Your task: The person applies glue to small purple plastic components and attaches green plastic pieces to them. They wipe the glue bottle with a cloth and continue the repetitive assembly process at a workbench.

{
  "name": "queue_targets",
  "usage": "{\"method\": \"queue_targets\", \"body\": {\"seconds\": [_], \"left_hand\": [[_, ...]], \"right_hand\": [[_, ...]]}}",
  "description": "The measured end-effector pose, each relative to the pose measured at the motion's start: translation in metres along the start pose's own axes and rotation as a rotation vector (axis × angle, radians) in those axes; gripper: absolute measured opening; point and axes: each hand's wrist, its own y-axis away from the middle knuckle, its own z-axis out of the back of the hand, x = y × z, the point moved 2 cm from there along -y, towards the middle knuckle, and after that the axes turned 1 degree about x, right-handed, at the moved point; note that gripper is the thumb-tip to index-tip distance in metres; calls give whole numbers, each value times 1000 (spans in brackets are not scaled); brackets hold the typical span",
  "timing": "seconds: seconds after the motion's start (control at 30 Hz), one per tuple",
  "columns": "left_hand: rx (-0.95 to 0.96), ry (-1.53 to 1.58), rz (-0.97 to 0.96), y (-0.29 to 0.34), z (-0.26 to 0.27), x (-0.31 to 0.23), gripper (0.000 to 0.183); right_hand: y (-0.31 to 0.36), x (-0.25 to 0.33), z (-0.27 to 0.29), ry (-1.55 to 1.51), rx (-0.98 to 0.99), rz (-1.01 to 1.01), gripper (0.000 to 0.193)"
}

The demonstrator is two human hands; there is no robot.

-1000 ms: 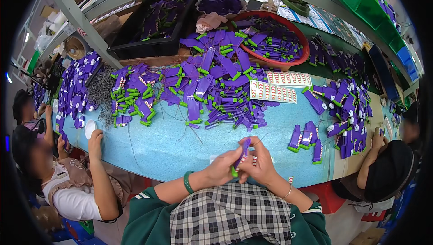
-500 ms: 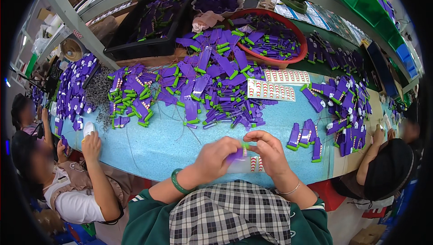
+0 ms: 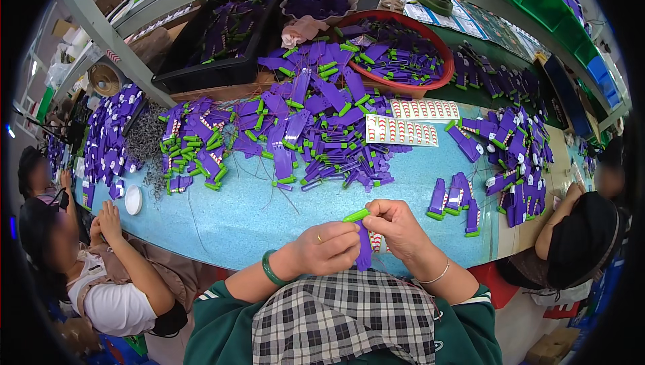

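Note:
Close to the table's front edge, my left hand (image 3: 329,247) has its fingers curled against a flat purple piece with a green end (image 3: 363,251). The green end points up and the purple part hangs toward my apron. My right hand (image 3: 401,228) pinches the same piece near the green end, thumb and forefinger together. Just behind the piece, partly covered by my right hand, lies a small strip of red-and-white chevron stickers (image 3: 377,242). Fingertips of the left hand are partly hidden behind the piece.
A big heap of purple-and-green pieces (image 3: 316,119) fills the table's far middle, with sticker sheets (image 3: 402,131) beside it. Finished-looking stickered pieces (image 3: 453,195) lie to the right. A black tray (image 3: 222,76) and red basin (image 3: 440,72) stand behind. Co-workers sit on both sides.
The purple piece, blurred between my hands before, now shows clearly with its green end up. My right hand has closed into a pinch. The left co-worker's hand has left the white round dish.

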Motion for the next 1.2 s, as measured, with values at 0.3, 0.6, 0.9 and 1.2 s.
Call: {"method": "queue_targets", "body": {"seconds": [0.3,0.6,0.9,1.2], "left_hand": [[21,-6,-20,-2,4,-4,16],[43,65,103,6,-5,2,17],[252,221,782,-3,-44,32,17],[321,-84,743,11,-42,54,23]], "right_hand": [[16,-12,-8,-133,7,-274,22],[46,-23,29,120,206,-57,15],[31,-24,39,607,-310,389,19],[23,-19,41,329,-139,363,29]]}}
